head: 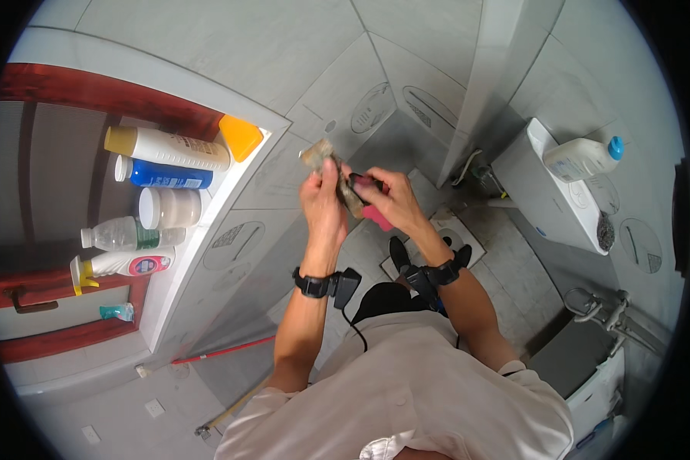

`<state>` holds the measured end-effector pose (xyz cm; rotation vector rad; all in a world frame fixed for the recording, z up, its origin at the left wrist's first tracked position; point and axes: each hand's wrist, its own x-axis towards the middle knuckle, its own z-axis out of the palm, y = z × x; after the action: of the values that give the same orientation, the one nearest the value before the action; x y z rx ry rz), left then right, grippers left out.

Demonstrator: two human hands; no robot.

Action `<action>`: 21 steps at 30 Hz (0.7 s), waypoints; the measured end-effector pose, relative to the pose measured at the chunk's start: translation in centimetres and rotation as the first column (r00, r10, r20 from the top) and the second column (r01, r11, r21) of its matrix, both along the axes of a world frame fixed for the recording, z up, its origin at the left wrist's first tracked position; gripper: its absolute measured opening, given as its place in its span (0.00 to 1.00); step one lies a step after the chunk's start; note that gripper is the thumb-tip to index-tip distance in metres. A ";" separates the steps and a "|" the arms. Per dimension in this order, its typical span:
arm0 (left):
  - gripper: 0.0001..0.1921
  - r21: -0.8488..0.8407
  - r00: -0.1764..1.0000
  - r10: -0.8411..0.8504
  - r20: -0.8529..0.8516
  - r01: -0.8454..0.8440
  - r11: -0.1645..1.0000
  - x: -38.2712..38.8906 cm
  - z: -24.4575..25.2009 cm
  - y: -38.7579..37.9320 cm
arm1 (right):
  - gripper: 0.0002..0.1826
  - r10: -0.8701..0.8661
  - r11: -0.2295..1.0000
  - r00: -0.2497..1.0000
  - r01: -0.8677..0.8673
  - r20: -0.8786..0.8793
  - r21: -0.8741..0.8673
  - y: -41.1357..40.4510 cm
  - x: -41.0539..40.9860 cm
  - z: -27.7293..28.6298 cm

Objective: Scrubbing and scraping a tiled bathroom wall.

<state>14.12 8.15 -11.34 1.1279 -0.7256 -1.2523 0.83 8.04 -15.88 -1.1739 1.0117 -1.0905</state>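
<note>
My left hand (325,201) grips a worn, brownish-grey rag or pad (317,152), whose frayed end sticks out above the thumb. Close beside it, my right hand (392,198) is closed on a pink and black item (378,217), possibly a brush or scrubber handle; its exact kind is hard to tell. The two held things meet or overlap between my hands. Both wrists carry black strapped devices, and a thin black cable runs from the left one.
Bottles, a lidded jar (169,208) and a spray bottle (144,263) line the window ledge at left. At right, a white bottle (581,160) and a steel wool scourer (606,232) rest on a toilet tank (558,190). A red pole (224,349) leans low at left.
</note>
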 end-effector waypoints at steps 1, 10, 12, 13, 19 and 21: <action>0.13 0.000 1.000 0.004 0.002 -0.004 1.000 -0.7 0.7 -0.8 | 0.12 0.004 1.000 1.000 -0.004 0.002 0.000 -0.2 -0.1 -0.2; 0.14 -0.071 0.977 0.210 0.035 -0.208 0.976 -1.0 2.3 -5.6 | 0.13 0.108 0.954 0.981 -0.148 -0.164 -0.260 -5.4 0.8 2.5; 0.16 -0.015 0.977 0.213 0.023 -0.213 0.977 -1.4 2.5 -6.0 | 0.12 0.163 0.956 0.973 -0.197 -0.165 -0.219 -6.2 0.4 2.1; 0.17 -0.042 0.978 0.209 0.012 -0.208 0.977 -1.6 2.2 -6.2 | 0.12 0.177 0.949 0.970 -0.213 -0.166 -0.232 -6.3 0.7 2.1; 0.17 -0.152 0.962 0.266 0.058 -0.255 0.955 -1.4 1.1 -6.9 | 0.17 0.092 0.940 0.995 -0.096 -0.028 -0.326 -7.8 1.5 1.1; 0.17 -0.185 0.960 0.262 0.100 -0.241 0.953 -1.4 1.1 -7.0 | 0.18 0.129 0.948 0.987 -0.151 -0.096 -0.279 -8.1 1.5 0.6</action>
<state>12.70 1.17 -10.21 1.1238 -0.7404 -0.8942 2.29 -0.04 -15.32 -1.5076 0.8314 -1.1090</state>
